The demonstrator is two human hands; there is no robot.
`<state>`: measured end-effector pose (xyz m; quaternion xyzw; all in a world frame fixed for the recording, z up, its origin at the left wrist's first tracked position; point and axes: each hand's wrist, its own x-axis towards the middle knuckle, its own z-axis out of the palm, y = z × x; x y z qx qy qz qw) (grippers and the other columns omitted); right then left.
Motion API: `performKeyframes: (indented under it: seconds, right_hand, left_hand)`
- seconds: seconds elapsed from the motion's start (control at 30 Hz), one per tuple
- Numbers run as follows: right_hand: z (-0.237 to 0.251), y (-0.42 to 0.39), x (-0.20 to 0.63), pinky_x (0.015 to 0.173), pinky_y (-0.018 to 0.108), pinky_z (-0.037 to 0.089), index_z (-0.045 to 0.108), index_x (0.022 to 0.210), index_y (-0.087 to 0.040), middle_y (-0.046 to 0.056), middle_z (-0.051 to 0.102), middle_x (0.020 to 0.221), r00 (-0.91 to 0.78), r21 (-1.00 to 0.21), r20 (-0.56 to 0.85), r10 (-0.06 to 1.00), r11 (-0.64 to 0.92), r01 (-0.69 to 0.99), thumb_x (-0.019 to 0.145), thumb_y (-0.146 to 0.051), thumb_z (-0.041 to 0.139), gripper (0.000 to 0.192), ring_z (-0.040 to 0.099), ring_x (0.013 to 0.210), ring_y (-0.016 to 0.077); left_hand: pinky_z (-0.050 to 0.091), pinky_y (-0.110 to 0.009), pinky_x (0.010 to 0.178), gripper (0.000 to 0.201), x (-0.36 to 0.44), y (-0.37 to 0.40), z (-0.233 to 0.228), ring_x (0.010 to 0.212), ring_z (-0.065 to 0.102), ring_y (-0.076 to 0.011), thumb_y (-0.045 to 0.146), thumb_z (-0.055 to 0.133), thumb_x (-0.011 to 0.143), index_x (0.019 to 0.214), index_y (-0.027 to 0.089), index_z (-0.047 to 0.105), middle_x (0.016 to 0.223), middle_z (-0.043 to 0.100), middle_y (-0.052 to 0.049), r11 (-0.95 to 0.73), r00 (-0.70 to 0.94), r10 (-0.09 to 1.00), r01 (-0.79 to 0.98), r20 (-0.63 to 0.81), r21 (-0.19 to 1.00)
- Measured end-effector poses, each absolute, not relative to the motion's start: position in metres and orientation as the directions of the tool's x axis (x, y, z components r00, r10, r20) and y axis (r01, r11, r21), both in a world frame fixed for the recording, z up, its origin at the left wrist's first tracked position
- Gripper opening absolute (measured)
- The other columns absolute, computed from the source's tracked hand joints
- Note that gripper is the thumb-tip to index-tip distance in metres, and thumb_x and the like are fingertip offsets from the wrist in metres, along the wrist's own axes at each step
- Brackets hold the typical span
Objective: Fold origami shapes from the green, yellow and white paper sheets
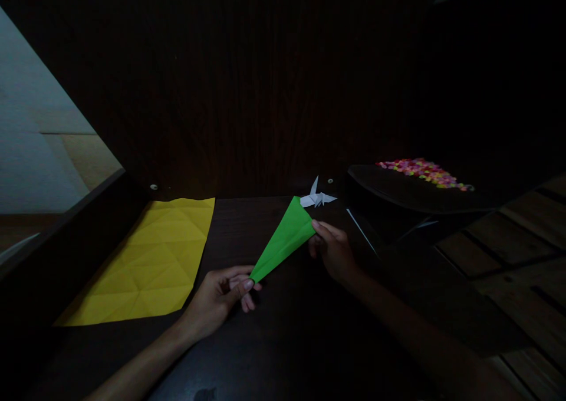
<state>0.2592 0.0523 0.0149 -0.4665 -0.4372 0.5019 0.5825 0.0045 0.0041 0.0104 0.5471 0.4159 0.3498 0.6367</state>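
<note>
Green paper [285, 239], folded into a long tapering kite-like wedge: bright, matte, a lengthwise crease or fold edge down it, wide end pointing away, narrow tip toward the person. It's held over the dark surface [274, 330], mid-view, between the two hands. Left hand [223, 295] pinches the narrow tip, thumb on top, other fingers loosely curled below. Right hand [333, 247] grips the right corner of the wide end, thumb on top.

Far corner of the wedge sits right at a white folded paper figure [315, 199] and seems to overlap it; touching or not, can't tell. Yellow creased sheet [163, 265] lies flat at left.

Hard to see: underside and layers of the green paper hidden; right fingers mostly behind it and in shadow. Both forearms cut off at the bottom edge. Dim light; small multicoloured pieces [427, 173] at right too small to identify.
</note>
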Motion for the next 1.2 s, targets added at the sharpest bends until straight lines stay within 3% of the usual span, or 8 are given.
performKeyframes:
  seconds: [0.17, 0.47, 0.83, 1.03, 1.2]
  right_hand:
    - [0.018, 0.053, 0.263, 0.036, 0.022, 0.038, 0.066, 0.068, -0.016, -0.001, 0.057, 0.060, 0.030, -0.980, -0.039, 0.999, -0.032, -0.197, 0.068, -0.047, 0.078, 0.033, 0.049, 0.045, 0.0101]
    - [0.010, 0.057, 0.265, 0.037, 0.022, 0.041, 0.072, 0.072, -0.015, 0.001, 0.064, 0.060, 0.000, -0.983, -0.057, 0.998, -0.056, -0.176, 0.063, -0.044, 0.082, 0.032, 0.052, 0.047, 0.0111]
    - [0.006, 0.057, 0.263, 0.040, 0.022, 0.044, 0.072, 0.070, -0.016, 0.002, 0.068, 0.064, -0.070, -0.992, -0.055, 0.996, -0.062, -0.107, 0.061, -0.043, 0.084, 0.030, 0.057, 0.052, 0.0131]
    - [0.003, 0.056, 0.263, 0.052, 0.028, 0.053, 0.075, 0.076, -0.018, 0.004, 0.072, 0.074, -0.124, -0.991, -0.060, 0.990, -0.074, -0.110, 0.060, -0.041, 0.087, 0.031, 0.066, 0.066, 0.0191]
    - [0.002, 0.056, 0.264, 0.073, 0.036, 0.056, 0.075, 0.083, -0.019, 0.005, 0.075, 0.082, -0.119, -0.989, -0.034, 0.992, -0.051, -0.138, 0.063, -0.041, 0.086, 0.032, 0.070, 0.079, 0.0236]
  left_hand:
    - [0.051, -0.028, 0.056, 0.048, 0.003, 0.005, 0.014, 0.058, 0.061, -0.0143, 0.048, 0.071, 0.081, 0.112, 0.011, 0.071, 0.084, 0.073, -0.009, 0.138, 0.428, 0.890, 0.073, -0.156, 0.988]
    - [0.045, -0.026, 0.055, 0.040, -0.009, 0.012, 0.020, 0.058, 0.054, -0.0125, 0.043, 0.063, 0.086, 0.112, 0.015, 0.074, 0.079, 0.069, -0.005, 0.040, 0.369, 0.922, 0.205, -0.115, 0.978]
    - [0.052, -0.029, 0.066, 0.037, -0.008, 0.011, 0.023, 0.069, 0.067, -0.0190, 0.042, 0.064, 0.086, 0.110, 0.015, 0.074, 0.073, 0.075, -0.006, -0.017, 0.317, 0.946, 0.260, -0.068, 0.965]
    - [0.052, -0.028, 0.063, 0.030, -0.007, 0.010, 0.025, 0.067, 0.068, -0.0192, 0.042, 0.067, 0.084, 0.095, 0.016, 0.076, 0.074, 0.076, -0.006, -0.015, 0.290, 0.955, 0.261, -0.064, 0.965]
    - [0.051, -0.027, 0.061, 0.029, -0.007, 0.009, 0.025, 0.066, 0.067, -0.0190, 0.041, 0.067, 0.084, 0.093, 0.015, 0.077, 0.072, 0.076, -0.007, -0.027, 0.304, 0.951, 0.279, -0.061, 0.960]
